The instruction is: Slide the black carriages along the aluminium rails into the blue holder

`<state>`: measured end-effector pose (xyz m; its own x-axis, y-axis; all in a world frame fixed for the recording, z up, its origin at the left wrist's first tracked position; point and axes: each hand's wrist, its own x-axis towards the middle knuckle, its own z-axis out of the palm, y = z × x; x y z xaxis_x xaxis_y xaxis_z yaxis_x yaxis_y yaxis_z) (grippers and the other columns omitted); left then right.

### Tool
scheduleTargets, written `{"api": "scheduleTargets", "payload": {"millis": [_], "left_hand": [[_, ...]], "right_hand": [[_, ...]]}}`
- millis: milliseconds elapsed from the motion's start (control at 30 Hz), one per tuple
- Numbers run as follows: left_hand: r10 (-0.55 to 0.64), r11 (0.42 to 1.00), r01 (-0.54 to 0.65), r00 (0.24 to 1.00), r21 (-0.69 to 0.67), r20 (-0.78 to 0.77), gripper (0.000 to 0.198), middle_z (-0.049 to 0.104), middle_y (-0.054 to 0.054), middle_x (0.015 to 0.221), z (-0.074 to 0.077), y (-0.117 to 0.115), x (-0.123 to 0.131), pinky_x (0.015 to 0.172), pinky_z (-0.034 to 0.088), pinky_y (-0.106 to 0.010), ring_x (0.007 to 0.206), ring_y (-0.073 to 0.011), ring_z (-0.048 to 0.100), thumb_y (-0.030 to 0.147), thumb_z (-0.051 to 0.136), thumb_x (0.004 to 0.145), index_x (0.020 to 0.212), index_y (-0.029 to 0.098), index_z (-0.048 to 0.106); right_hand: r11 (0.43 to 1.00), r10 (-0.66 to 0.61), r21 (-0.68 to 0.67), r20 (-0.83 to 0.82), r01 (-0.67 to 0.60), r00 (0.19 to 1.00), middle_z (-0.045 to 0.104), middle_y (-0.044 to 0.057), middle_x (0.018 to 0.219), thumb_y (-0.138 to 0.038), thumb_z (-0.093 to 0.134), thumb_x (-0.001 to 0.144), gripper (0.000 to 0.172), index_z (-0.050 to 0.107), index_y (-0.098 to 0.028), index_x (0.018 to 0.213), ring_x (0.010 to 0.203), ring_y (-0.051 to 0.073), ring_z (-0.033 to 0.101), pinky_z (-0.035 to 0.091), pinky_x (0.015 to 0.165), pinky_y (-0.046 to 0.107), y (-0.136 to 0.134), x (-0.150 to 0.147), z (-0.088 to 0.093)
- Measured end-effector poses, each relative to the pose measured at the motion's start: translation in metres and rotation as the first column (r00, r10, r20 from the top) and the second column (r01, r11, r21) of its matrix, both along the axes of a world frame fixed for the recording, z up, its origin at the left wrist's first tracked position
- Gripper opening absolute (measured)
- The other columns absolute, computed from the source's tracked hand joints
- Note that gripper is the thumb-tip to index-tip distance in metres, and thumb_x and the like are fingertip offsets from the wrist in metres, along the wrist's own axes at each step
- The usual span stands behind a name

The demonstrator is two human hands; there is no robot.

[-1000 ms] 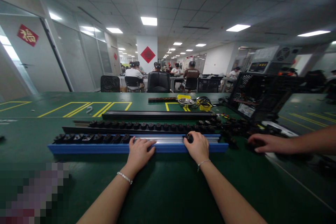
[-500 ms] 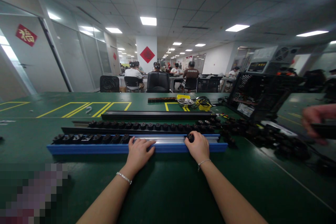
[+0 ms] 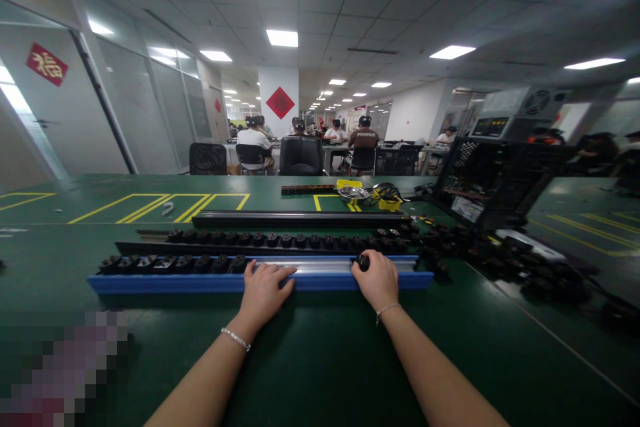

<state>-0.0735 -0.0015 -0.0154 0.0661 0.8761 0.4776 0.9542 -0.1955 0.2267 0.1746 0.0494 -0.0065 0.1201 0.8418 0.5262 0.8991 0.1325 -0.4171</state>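
A long blue rail (image 3: pixel 170 285) with a silvery inner channel (image 3: pixel 320 266) lies crosswise before me on the green table. Several black socket modules (image 3: pixel 185 263) fill its left part in a row. My left hand (image 3: pixel 266 290) rests on the rail just right of that row, fingers spread over the channel, thumb toward the front wall. Near the rail's right end, my right hand (image 3: pixel 379 280) grips a single black socket module (image 3: pixel 363 262) between thumb and fingers, at the channel. Its underside is hidden, so I cannot tell whether it is seated.
Behind lie a black rail with more modules (image 3: pixel 273 240) and another black rail (image 3: pixel 300 219). A heap of black parts (image 3: pixel 500 260) spreads at the right, beside an open computer case (image 3: pixel 475 180). A metal bowl (image 3: pixel 354 193) stands farther back. People sit at distant tables.
The other person's hand with a dark object at the right edge has gone out of view. My two hands and the module stay practically where they were.
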Motion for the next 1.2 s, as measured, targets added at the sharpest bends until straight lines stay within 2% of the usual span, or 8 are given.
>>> {"api": "scheduleTargets", "payload": {"millis": [633, 800, 933, 1200], "left_hand": [[0.002, 1.0, -0.002, 1.0, -0.004, 0.004, 0.026, 0.068, 0.001, 0.087, 0.002, -0.001, 0.001, 0.104, 0.015, -0.051, 0.092, -0.0198, 0.056, 0.039, 0.048, 0.082, 0.101, 0.036, 0.065], [0.003, 1.0, -0.003, 1.0, 0.002, 0.007, 0.025, 0.068, 0.001, 0.086, 0.001, -0.001, 0.0, 0.104, 0.014, -0.051, 0.092, -0.0195, 0.056, 0.039, 0.049, 0.082, 0.1, 0.036, 0.065], [0.003, 1.0, -0.003, 1.0, -0.001, 0.009, 0.025, 0.068, 0.001, 0.086, 0.001, -0.001, 0.0, 0.104, 0.014, -0.051, 0.092, -0.0193, 0.056, 0.039, 0.049, 0.082, 0.1, 0.036, 0.065], [0.003, 1.0, -0.002, 1.0, -0.007, 0.013, 0.025, 0.068, 0.001, 0.085, 0.002, -0.001, 0.001, 0.104, 0.014, -0.052, 0.091, -0.0195, 0.056, 0.039, 0.048, 0.082, 0.1, 0.036, 0.065]], "right_hand": [[1.0, -0.018, -0.005, -0.022, 0.018, 1.0, 0.06, 0.005, 0.082, -0.03, 0.05, 0.071, 0.019, 0.056, -0.018, 0.085, 0.084, 0.02, 0.052, 0.034, 0.081, 0.032, 0.004, 0.003, -0.003], [0.996, -0.083, -0.018, -0.034, 0.083, 0.996, 0.061, 0.008, 0.086, -0.029, 0.049, 0.071, 0.022, 0.056, -0.017, 0.088, 0.085, 0.021, 0.051, 0.036, 0.077, 0.031, 0.007, 0.015, -0.004], [0.996, -0.087, -0.016, -0.038, 0.086, 0.996, 0.061, 0.007, 0.085, -0.029, 0.05, 0.071, 0.021, 0.057, -0.017, 0.086, 0.084, 0.021, 0.052, 0.036, 0.077, 0.031, 0.008, 0.025, -0.004], [0.995, -0.103, -0.005, -0.031, 0.103, 0.994, 0.061, 0.007, 0.085, -0.03, 0.049, 0.07, 0.022, 0.057, -0.018, 0.087, 0.084, 0.022, 0.052, 0.035, 0.077, 0.032, 0.008, 0.023, -0.005]]}}
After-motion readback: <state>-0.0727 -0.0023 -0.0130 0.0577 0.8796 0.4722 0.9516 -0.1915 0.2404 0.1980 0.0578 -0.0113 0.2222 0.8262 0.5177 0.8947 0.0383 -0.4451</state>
